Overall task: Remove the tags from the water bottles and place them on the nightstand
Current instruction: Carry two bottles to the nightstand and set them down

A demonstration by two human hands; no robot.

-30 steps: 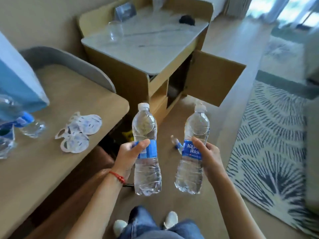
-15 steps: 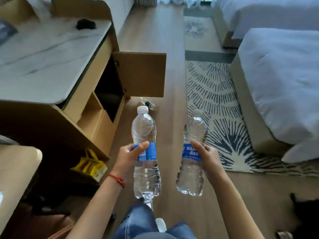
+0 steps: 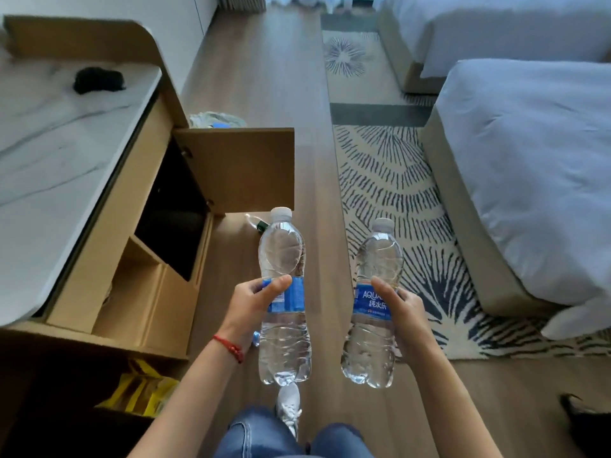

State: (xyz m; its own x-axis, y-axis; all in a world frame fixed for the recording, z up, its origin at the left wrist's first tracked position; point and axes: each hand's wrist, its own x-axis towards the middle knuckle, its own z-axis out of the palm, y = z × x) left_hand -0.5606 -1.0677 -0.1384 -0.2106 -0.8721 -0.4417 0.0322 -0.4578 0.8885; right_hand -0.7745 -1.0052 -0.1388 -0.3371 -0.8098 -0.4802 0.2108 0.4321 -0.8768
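Observation:
I hold two clear plastic water bottles upright in front of me, each with a white cap and a blue label. My left hand (image 3: 253, 304) grips the left bottle (image 3: 283, 259) at its label. My right hand (image 3: 401, 304) grips the right bottle (image 3: 375, 345) at its label. No tag hangs on either bottle neck. Both bottles are over the wooden floor, between the cabinet and the bed. No nightstand is in view that I can name for sure.
A marble-topped wooden cabinet (image 3: 49, 153) stands at the left with its door (image 3: 238, 170) swung open into the walkway. A dark object (image 3: 99, 80) lies on its top. Two white beds (image 3: 529, 166) and a patterned rug (image 3: 390, 180) fill the right. A yellow bag (image 3: 142, 391) lies low left.
My view has swung right, away from the wooden table with the loose tags, toward the beds and the rug. Both hands keep the same hold on the bottles.

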